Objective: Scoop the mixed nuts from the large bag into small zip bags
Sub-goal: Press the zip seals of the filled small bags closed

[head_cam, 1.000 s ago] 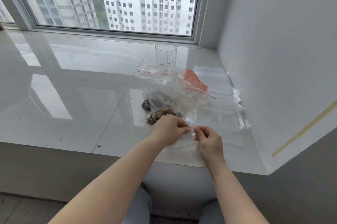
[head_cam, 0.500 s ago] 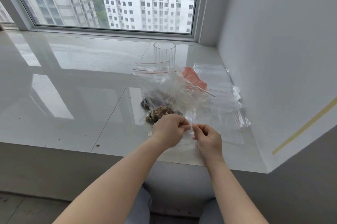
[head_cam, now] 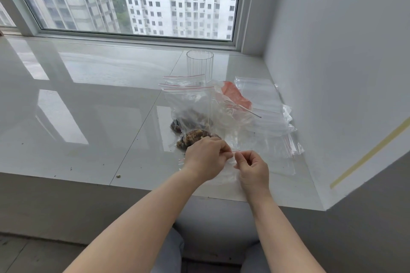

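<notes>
Item: small zip bag (head_cam: pixel 224 171), clear, red-lined mouth, lying at lower centre of the frame on the near edge of the tiled sill (head_cam: pixel 88 117).

Change: over the last second the two hands have kept to the same spot on the red strip; the gap between them has widened a little, showing a short run of strip. Judged: the mouth is being worked open or pressed closed; which, the view does not settle. No scooping is under way.

Grip: left hand (head_cam: pixel 205 158) with fingers curled, pinching the strip at its left part; right hand (head_cam: pixel 253 167) with thumb and forefinger pinching the strip just right of it.

Containers:
- Large bag (head_cam: pixel 195 108), centre of frame, clear and crumpled, mouth toward the window; dark mixed nuts (head_cam: pixel 188 120) gathered low in it.
- Filled zip bag (head_cam: pixel 193 138), just above the left hand, holding brown nut pieces.
- Clear cup (head_cam: pixel 200 65), upper centre, upright, seemingly empty.
- Orange scoop (head_cam: pixel 234 97), right of centre, among the plastic; its contents cannot be told.
- Spare empty bags (head_cam: pixel 266 108), stacked flat at right, near the wall.
</notes>
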